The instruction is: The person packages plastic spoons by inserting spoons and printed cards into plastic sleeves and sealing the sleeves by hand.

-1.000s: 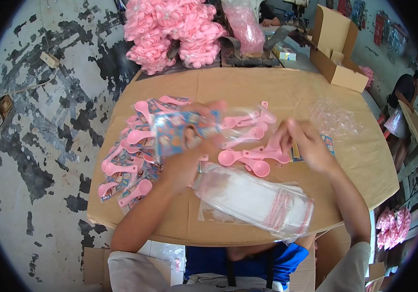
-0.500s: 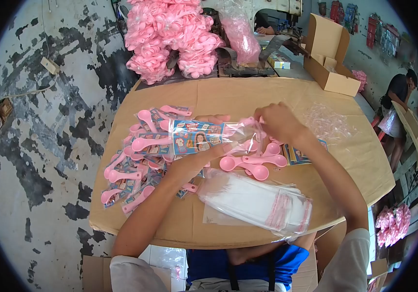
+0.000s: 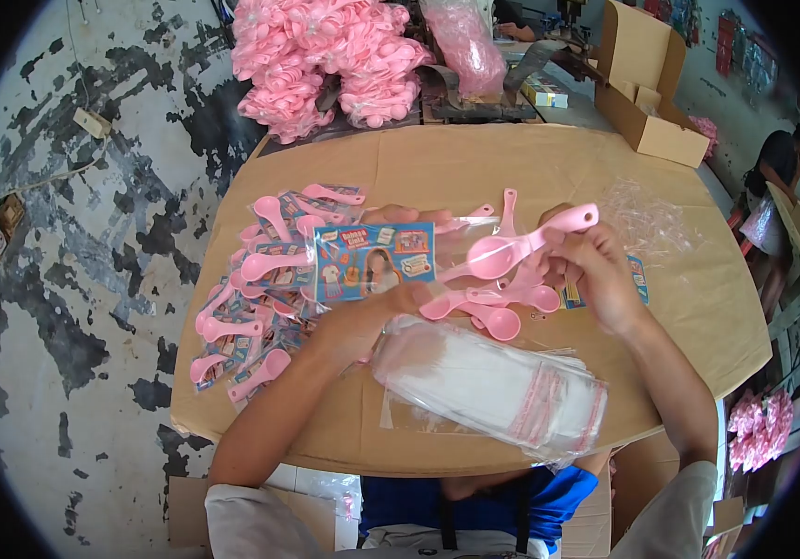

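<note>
My left hand is closed around a clear plastic bag with a blue printed card inside. The bag lies sideways, its open end towards the right. A pink measuring spoon is gripped by the handle in my right hand, its bowl beside the bag's open end; whether it is partly inside is unclear. Below are loose pink spoons in a small pile. Packed spoons with cards are heaped left of my left hand. More printed cards lie partly hidden behind my right hand.
A stack of clear bags lies near the table's front edge. Clear plastic scraps are at the right. Behind the table are big bundles of pink spoons and an open cardboard box. A person sits far right.
My right hand has moved right and down from the bag's mouth and now shows a pink spoon in its fingers. The bag's card has turned flatter towards me. The view has shifted slightly.
</note>
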Motion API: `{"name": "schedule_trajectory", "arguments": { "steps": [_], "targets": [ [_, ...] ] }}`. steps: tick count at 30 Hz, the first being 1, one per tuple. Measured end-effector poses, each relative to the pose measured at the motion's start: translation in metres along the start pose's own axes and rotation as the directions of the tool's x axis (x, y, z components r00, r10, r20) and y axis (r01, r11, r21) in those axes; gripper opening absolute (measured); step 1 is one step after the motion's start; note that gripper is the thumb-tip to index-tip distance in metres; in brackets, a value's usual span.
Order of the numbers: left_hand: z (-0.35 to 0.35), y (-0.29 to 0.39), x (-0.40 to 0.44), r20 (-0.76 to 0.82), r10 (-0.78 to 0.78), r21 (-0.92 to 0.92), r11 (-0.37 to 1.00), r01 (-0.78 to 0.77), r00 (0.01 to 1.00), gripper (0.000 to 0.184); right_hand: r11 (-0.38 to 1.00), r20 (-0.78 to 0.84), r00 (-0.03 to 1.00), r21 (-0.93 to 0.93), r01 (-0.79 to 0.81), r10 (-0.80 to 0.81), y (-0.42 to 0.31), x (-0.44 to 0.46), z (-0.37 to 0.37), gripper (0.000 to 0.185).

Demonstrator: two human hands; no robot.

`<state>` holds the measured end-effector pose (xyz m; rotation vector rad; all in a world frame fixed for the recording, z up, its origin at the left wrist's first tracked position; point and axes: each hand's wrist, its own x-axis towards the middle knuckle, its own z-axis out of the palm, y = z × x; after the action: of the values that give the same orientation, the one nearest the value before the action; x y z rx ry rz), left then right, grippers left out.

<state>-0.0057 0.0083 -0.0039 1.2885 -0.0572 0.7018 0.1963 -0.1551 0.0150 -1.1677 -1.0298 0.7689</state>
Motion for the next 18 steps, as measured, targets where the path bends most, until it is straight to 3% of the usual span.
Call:
{"name": "schedule_trajectory", "arguments": {
  "steps": [2,6,10,12,14,15,16,18],
  "targets": [
    [0.009,-0.006,-0.005,-0.026,-0.03,-0.03,0.999,0.029,0.999,0.054,0.994,0.029,0.994,0.016,-0.106,0.105,0.002,-0.008,0.007,0.03],
    [0.025,-0.014,-0.016,-0.071,-0.133,-0.046,0.99,0.13,0.988,0.065,0.962,0.301,0.948,0.212,-0.169,0.1,-0.01,-0.019,0.028,0.038],
    [0.025,-0.023,-0.019,0.035,-0.198,0.018,0.98,0.198,0.98,0.073,0.971,0.118,0.99,-0.219,0.095,-0.07,-0.01,-0.026,0.033,0.025],
    [0.03,-0.023,-0.012,0.042,-0.114,-0.132,0.984,0.119,0.993,0.065,0.849,0.029,0.897,-0.31,0.428,-0.442,-0.017,-0.026,0.023,0.013],
    [0.026,-0.021,-0.006,-0.014,-0.099,-0.201,0.975,0.094,0.995,0.058,0.732,-0.027,0.776,-0.356,0.581,-0.63,-0.034,-0.027,0.003,0.008],
    [0.02,-0.02,-0.003,-0.067,-0.126,-0.197,0.974,0.11,0.99,0.055,0.704,-0.063,0.731,-0.335,0.626,-0.679,-0.047,-0.029,0.0,0.006],
    [0.016,-0.017,-0.001,-0.119,-0.151,-0.194,0.973,0.126,0.981,0.052,0.788,-0.246,0.758,-0.325,0.522,-0.604,-0.059,-0.039,0.004,0.003],
    [0.018,-0.008,0.0,-0.233,-0.115,0.019,0.992,0.123,0.966,0.047,0.682,-0.051,0.849,-0.622,0.385,-0.527,-0.068,-0.036,0.01,0.002]
  ]
}}
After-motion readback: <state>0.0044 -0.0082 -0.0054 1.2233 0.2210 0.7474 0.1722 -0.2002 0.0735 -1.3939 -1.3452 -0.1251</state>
